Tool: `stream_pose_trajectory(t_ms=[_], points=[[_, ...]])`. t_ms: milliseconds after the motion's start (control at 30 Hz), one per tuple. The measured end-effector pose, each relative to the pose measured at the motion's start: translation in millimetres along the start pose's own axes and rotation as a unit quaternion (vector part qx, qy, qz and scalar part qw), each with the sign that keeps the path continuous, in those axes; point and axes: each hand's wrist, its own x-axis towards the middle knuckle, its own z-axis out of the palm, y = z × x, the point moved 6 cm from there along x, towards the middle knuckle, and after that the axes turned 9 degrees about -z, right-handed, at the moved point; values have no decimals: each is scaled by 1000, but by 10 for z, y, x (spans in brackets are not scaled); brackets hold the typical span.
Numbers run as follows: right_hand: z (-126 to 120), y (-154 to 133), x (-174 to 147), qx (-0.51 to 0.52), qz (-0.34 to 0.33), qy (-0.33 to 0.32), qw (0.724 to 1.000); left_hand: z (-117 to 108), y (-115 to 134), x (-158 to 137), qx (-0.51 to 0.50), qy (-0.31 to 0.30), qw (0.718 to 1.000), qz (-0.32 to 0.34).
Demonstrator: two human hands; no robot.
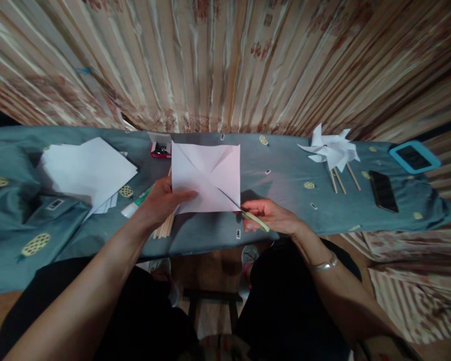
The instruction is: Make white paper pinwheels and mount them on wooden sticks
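A square sheet of white paper (210, 165) with diagonal creases is held up over the table. My left hand (169, 198) grips its lower left part, thumb on top and the other fingers hidden behind. In my right hand (265, 215) is a pair of scissors (256, 220) with pale yellow-green handles, fingers closed round them. The blades meet the sheet at its lower right corner, along a diagonal line toward the middle. Under and beside my left hand lie several wooden sticks (164, 228) and a white and green tube (135, 203).
White paper sheets (86, 168) lie piled at the left on the blue-grey tablecloth (285, 190). Behind the held sheet sits a small red box (160, 149) of dark bits. White paper pinwheels (332, 148) on sticks, a dark phone (383, 191) and a blue-framed device (415, 156) are at the right.
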Motion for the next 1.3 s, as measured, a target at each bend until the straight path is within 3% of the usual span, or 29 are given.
stream_pose_trajectory(t_ms=[1300], points=[[41,-1,51,0,0,10,1000,40,-99,-9,19,-9,1000,-17]])
